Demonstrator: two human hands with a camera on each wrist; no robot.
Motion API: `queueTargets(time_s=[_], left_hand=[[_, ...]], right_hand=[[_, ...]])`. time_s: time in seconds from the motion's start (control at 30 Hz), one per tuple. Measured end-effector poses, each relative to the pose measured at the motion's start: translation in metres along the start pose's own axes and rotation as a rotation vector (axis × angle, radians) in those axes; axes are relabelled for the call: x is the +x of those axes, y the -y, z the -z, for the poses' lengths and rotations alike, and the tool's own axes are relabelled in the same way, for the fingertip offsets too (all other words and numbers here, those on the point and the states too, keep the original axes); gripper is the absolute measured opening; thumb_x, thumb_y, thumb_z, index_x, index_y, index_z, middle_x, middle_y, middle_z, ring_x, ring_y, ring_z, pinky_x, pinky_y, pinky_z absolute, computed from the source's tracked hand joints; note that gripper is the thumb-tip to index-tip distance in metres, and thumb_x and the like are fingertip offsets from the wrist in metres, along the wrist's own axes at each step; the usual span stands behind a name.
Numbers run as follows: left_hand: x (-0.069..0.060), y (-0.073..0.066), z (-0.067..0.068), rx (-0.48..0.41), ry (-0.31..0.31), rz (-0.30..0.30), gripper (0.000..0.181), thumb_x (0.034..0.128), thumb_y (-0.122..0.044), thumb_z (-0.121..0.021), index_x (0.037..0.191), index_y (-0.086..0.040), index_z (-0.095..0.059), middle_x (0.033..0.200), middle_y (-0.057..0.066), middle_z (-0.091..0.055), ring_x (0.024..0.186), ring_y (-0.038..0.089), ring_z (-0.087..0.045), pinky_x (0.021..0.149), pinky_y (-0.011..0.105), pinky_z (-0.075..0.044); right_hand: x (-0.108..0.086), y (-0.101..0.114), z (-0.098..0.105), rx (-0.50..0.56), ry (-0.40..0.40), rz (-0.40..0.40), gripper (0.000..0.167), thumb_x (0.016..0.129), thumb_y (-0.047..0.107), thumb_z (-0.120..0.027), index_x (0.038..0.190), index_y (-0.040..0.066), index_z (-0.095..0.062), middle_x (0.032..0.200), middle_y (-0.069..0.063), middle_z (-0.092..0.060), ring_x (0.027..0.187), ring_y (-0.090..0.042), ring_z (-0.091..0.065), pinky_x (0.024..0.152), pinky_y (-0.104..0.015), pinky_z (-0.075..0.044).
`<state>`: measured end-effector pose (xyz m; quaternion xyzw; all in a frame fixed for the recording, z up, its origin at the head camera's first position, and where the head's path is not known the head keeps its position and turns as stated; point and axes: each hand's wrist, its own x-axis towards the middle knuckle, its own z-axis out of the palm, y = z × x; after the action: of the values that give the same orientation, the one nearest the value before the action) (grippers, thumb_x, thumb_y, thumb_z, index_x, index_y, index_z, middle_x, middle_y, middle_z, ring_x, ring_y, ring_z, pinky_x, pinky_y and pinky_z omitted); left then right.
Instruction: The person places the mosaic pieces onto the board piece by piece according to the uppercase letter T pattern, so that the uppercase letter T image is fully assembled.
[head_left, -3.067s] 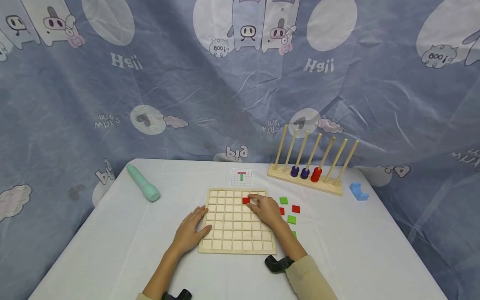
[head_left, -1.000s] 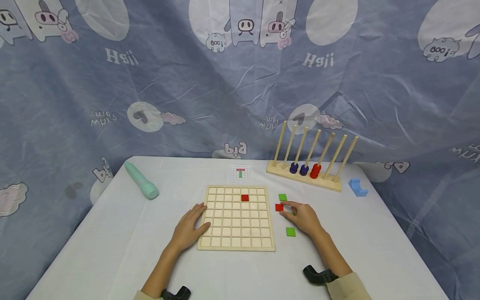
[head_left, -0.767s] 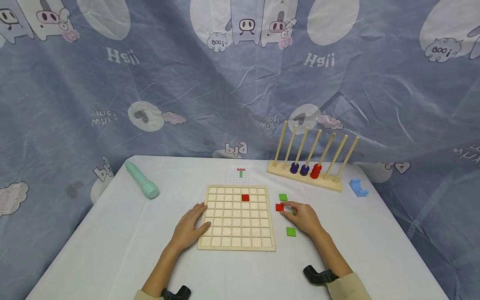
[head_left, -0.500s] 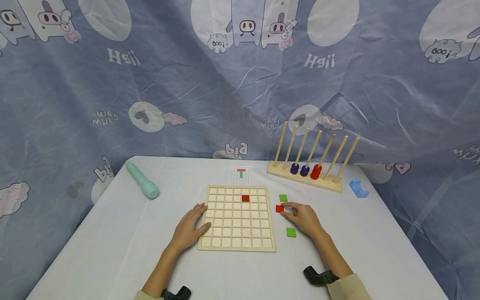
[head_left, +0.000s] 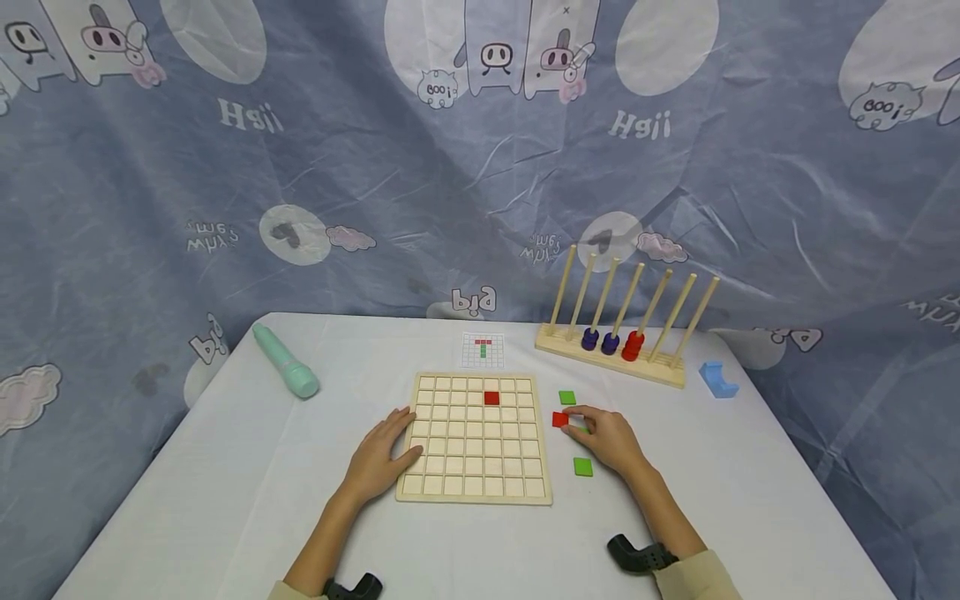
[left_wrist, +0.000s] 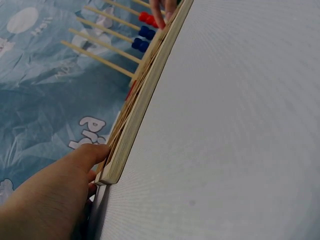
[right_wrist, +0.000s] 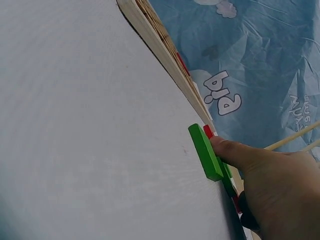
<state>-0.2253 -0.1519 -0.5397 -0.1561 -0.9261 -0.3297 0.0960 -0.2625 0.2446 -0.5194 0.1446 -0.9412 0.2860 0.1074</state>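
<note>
My left hand [head_left: 378,460] rests on the left edge of a wooden grid board [head_left: 461,500], its thumb on the rim in the left wrist view. A red tile [head_left: 491,398] sits in a cell of the board's second row. Right of the board, my right hand [head_left: 611,437] pinches another red tile [head_left: 560,420] by its right side with thumb and forefinger. One green tile [head_left: 567,397] lies beyond that hand and another green tile [head_left: 582,467] nearer me. A further green tile is mostly hidden under the fingers. Some red [right_wrist: 237,204] shows behind the thumb in the right wrist view.
Behind the board lies a small pattern card [head_left: 483,350] with a red and green T. A wooden peg rack [head_left: 611,358] with blue and red beads stands at back right, beside a blue block [head_left: 718,380]. At back left is a mint-green microphone-like thing [head_left: 285,362].
About three seconds ago my right hand was at the red tile on the board; it has let go and moved right to the loose red tile. The left hand stays put.
</note>
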Motion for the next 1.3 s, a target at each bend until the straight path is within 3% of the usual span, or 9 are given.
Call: queueTargets(time_s=[0.37,0.73,1.0,1.3], left_hand=[[0.0,0.004,-0.003,0.001,-0.026,-0.012,0.06,0.0863,-0.041,-0.062,0.135,-0.008,-0.047,0.143,0.006,-0.039,0.134,0.023,-0.029,0.11,0.042,-0.022],[0.0,0.003,-0.001,-0.006,-0.01,-0.016,0.061,0.0868,-0.041,-0.061,0.136,-0.009,-0.046,0.144,0.005,-0.038,0.135,0.024,-0.028,0.11,0.042,-0.021],[0.001,0.0,0.001,-0.011,-0.007,-0.006,0.06,0.0868,-0.039,-0.062,0.136,-0.008,-0.046,0.144,0.007,-0.038,0.134,0.025,-0.029,0.11,0.043,-0.021],[0.0,-0.001,0.001,-0.016,-0.013,-0.015,0.06,0.0865,-0.037,-0.063,0.135,-0.007,-0.046,0.143,0.008,-0.039,0.134,0.026,-0.029,0.11,0.044,-0.021]], right_hand=[[0.001,0.009,0.0,0.006,-0.015,0.046,0.03,0.08,0.035,-0.071,0.103,0.016,-0.07,0.046,0.011,-0.031,0.042,-0.004,-0.023,0.039,-0.021,-0.02],[0.008,0.044,-0.023,0.023,0.036,0.115,0.031,0.08,0.038,-0.071,0.106,0.022,-0.069,0.045,0.013,-0.027,0.041,-0.003,-0.019,0.039,-0.02,-0.015],[0.029,0.069,-0.044,0.069,0.042,0.158,0.031,0.081,0.038,-0.07,0.107,0.02,-0.069,0.046,0.012,-0.029,0.043,-0.002,-0.019,0.04,-0.02,-0.018],[0.058,0.075,-0.066,0.097,0.017,0.168,0.033,0.081,0.037,-0.07,0.108,0.017,-0.069,0.046,0.011,-0.029,0.043,-0.004,-0.02,0.04,-0.021,-0.02]])
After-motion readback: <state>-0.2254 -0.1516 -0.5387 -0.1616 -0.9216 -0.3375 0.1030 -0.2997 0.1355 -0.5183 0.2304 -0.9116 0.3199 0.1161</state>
